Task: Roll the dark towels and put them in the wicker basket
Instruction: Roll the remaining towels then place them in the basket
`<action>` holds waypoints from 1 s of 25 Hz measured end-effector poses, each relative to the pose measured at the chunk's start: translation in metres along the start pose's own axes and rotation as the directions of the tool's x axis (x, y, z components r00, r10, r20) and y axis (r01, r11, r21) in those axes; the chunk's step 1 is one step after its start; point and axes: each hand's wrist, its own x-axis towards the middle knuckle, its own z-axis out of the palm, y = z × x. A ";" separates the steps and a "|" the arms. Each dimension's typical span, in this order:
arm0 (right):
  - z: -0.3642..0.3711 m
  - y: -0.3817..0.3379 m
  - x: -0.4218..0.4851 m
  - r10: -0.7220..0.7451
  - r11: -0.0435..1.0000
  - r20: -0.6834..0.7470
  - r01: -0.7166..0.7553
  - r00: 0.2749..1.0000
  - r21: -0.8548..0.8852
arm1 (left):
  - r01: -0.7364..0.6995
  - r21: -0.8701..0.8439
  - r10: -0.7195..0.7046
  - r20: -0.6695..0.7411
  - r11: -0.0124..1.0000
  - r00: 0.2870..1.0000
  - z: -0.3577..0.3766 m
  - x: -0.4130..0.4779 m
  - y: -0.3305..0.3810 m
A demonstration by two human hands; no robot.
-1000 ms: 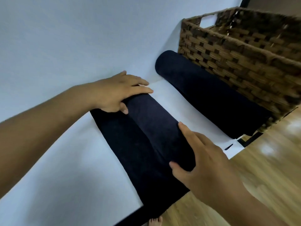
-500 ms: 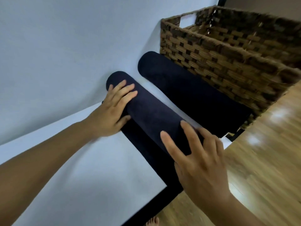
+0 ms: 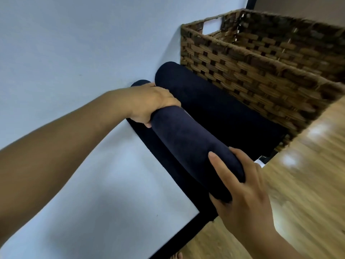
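- The left hand (image 3: 149, 103) grips the far end of a rolled dark towel (image 3: 186, 143), its fingers (image 3: 172, 104) curled over the top and the thumb tucked beneath.
- The right hand (image 3: 242, 199) clasps the near end, thumb on top and the other fingers wrapped round the far side.
- This roll lies slantwise above the white tabletop (image 3: 93, 202), its near end by the tabletop's black front edge; I cannot tell whether it rests there or is lifted.
- A flat dark strip (image 3: 158, 152) lies on the tabletop along the roll's left side.
- A second rolled towel (image 3: 214, 103) lies just beyond, pressed against the side of the wicker basket (image 3: 252, 71) at the tabletop's far right corner.
- Wooden floor (image 3: 308, 184) shows to the right.
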 end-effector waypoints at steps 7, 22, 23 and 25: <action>-0.012 -0.018 -0.004 0.357 0.788 0.130 -0.373 0.925 0.490 | 0.043 0.000 -0.040 -0.355 0.999 0.934 0.048 -0.034 0.002; -0.065 0.020 0.082 0.149 0.982 -0.248 -0.113 0.957 0.152 | 0.109 -0.032 -0.104 -0.639 0.994 0.762 -0.010 0.027 -0.031; -0.070 0.024 0.087 0.199 0.964 -0.232 -0.147 0.952 0.223 | 0.090 -0.058 -0.107 -0.612 0.994 0.784 -0.019 0.028 -0.035; -0.072 0.033 0.094 0.293 0.913 -0.194 -0.214 0.936 0.347 | 0.049 -0.102 -0.099 -0.578 0.994 0.810 -0.037 0.035 -0.038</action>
